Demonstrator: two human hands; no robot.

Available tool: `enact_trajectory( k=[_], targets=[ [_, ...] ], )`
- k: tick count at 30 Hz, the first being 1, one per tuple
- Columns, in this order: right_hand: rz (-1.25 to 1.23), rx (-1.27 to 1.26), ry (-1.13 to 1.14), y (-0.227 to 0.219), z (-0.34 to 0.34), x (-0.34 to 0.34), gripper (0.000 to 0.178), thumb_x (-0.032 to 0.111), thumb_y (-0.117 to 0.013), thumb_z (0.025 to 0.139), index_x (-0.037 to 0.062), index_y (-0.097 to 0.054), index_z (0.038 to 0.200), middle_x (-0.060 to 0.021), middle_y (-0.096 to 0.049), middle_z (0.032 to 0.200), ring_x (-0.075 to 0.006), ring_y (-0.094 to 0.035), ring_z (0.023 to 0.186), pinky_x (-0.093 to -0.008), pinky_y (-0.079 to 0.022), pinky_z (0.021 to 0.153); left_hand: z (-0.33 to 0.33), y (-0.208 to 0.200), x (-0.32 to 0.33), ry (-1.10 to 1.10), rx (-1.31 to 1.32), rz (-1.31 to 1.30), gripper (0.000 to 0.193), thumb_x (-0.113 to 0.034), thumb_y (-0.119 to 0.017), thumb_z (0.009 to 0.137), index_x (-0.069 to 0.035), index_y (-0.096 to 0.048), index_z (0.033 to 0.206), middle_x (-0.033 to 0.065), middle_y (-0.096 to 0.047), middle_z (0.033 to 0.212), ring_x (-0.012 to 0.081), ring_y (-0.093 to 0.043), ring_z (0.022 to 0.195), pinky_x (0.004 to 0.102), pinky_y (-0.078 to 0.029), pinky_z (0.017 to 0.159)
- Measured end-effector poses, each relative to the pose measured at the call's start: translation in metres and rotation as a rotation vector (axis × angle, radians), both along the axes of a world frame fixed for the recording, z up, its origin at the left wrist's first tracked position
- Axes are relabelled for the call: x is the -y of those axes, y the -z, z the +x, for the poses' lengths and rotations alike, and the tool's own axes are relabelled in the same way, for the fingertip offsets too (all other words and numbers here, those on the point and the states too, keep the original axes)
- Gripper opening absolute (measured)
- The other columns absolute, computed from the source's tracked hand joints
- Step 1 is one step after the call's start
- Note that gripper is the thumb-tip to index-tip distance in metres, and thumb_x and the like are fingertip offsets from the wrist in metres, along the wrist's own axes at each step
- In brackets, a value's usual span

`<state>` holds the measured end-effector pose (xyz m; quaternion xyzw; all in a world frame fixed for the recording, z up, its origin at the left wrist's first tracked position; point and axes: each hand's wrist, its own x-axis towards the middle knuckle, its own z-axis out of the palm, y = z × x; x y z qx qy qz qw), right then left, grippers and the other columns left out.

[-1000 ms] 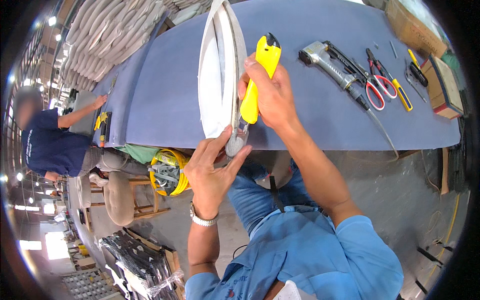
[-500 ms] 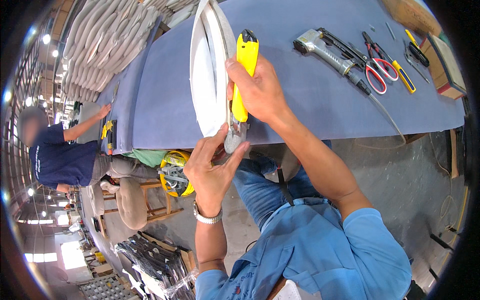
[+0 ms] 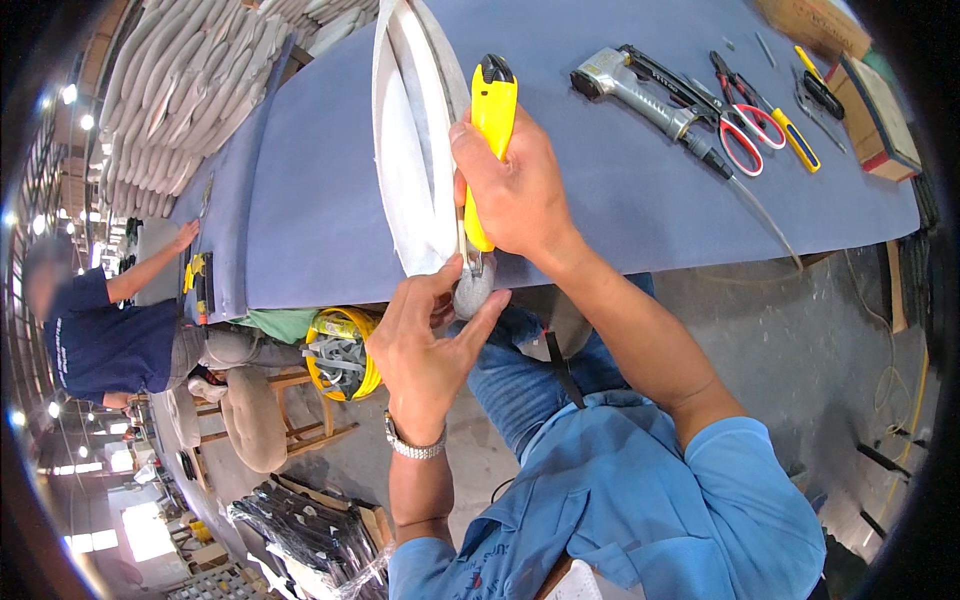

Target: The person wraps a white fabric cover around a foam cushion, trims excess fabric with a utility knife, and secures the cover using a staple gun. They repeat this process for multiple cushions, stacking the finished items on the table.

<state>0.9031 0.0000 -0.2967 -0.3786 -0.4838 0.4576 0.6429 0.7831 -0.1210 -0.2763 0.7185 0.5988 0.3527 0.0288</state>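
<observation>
A yellow utility knife point(image 3: 492, 110) is wrapped in my right hand point(image 3: 528, 195), its metal end pointing down at the near tip of an upholstered cushion panel point(image 3: 401, 160). The panel stands on edge, with a pale backing and grey fabric. My left hand point(image 3: 420, 345) pinches its near fabric-covered end between thumb and fingers, just below the knife's metal end. Whether the blade cuts into the fabric I cannot tell.
On the blue-grey table point(image 3: 320, 190) lie a staple gun point(image 3: 645, 100) with an air hose, red-handled scissors point(image 3: 745, 140), pliers and a yellow-handled tool point(image 3: 797, 142). Grey cushions point(image 3: 180, 90) are stacked at far left. A co-worker point(image 3: 110, 330) sits left, near a yellow bucket point(image 3: 345, 355).
The knife's metal end has shifted slightly down at the panel's near end. Both hands keep their grips. The view has shifted a little, moving the table and tools leftward.
</observation>
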Motion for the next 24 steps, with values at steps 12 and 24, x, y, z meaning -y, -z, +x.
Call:
enact_trajectory(
  k=[12, 24],
  targets=[
    [0.011, -0.241, -0.065, 0.001, -0.008, -0.005, 0.017, 0.016, -0.058, 0.096, -0.0003, -0.056, 0.097, -0.008, -0.063, 0.065, -0.019, -0.065, 0.057, -0.0353, -0.051, 0.057, -0.008, -0.003, -0.002, -0.032, 0.0, -0.021, 0.048, -0.023, -0.097, 0.069, 0.0, -0.071, 0.103, 0.0084, -0.073, 0.078, 0.0125, -0.071, 0.068, 0.0253, -0.06, 0.061],
    [-0.031, -0.11, -0.098, -0.014, -0.012, -0.014, 0.027, 0.021, -0.059, 0.095, -0.0033, -0.057, 0.106, -0.0151, -0.067, 0.074, -0.0258, -0.07, 0.061, -0.0419, -0.056, 0.062, -0.032, -0.042, -0.019, 0.28, -0.505, 0.151, 0.07, -0.031, -0.097, 0.064, -0.008, -0.064, 0.121, 0.014, -0.062, 0.131, 0.0223, -0.071, 0.087, 0.0335, -0.061, 0.067]
  ],
)
